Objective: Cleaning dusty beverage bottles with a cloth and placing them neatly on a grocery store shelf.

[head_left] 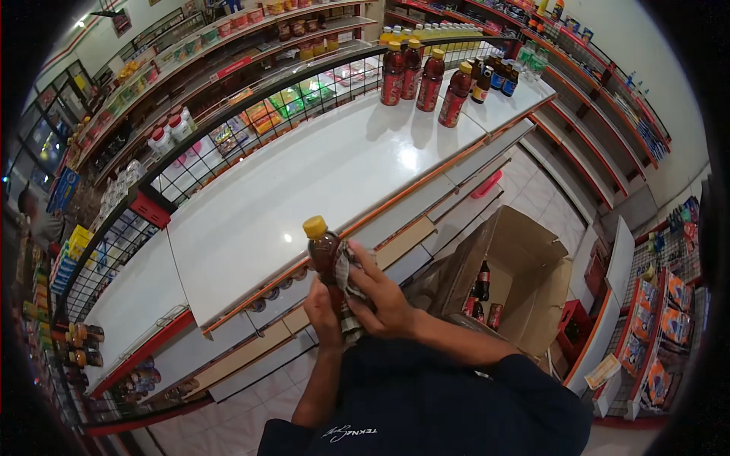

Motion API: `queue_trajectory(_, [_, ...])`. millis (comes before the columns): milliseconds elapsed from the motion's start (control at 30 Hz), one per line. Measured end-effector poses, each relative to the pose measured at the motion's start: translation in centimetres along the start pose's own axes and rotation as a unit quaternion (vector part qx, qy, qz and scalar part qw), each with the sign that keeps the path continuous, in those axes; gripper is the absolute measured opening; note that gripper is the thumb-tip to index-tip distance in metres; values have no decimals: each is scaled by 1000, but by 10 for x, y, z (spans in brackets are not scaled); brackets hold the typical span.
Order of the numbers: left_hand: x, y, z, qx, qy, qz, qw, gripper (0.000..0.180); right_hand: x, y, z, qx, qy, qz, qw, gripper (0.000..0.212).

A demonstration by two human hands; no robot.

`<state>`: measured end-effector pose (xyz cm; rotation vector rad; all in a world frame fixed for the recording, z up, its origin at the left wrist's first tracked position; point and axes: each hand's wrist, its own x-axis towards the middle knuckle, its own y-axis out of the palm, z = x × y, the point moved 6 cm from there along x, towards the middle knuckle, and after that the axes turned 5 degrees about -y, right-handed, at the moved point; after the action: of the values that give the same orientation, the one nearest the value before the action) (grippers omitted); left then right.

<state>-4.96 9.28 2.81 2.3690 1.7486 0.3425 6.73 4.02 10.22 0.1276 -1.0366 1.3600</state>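
Note:
A brown drink bottle (323, 249) with a yellow cap is held upright, slightly tilted, in front of my body. My left hand (324, 313) is wrapped round its lower part. Against the bottle's right side my right hand (382, 298) presses a checked cloth (344, 277), its fingers closed on the fabric. Both hands hide the bottle's lower half. Beyond them, on the white shelf top (258, 201), stand several similar yellow-capped bottles with red labels (428, 82).
An open cardboard box (525, 281) with some dark bottles (482, 285) sits on the floor to my right. Small dark bottles (498, 77) stand at the shelf's far end. A black wire mesh divider (220, 137) runs along its back. More stocked shelving (658, 334) is at right.

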Motion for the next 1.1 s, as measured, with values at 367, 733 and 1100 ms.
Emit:
queue_trajectory(367, [-3, -9, -24, -92, 132, -103, 981, 72, -1, 21, 7, 163, 109, 34, 980, 56])
queue_trajectory(733, [-10, -18, -32, 47, 51, -32, 997, 51, 41, 4, -7, 197, 129, 26, 971, 51])
queue_trajectory(1100, [9, -14, -22, -285, 22, -83, 955, 48, 42, -36, -31, 38, 97, -107, 989, 37])
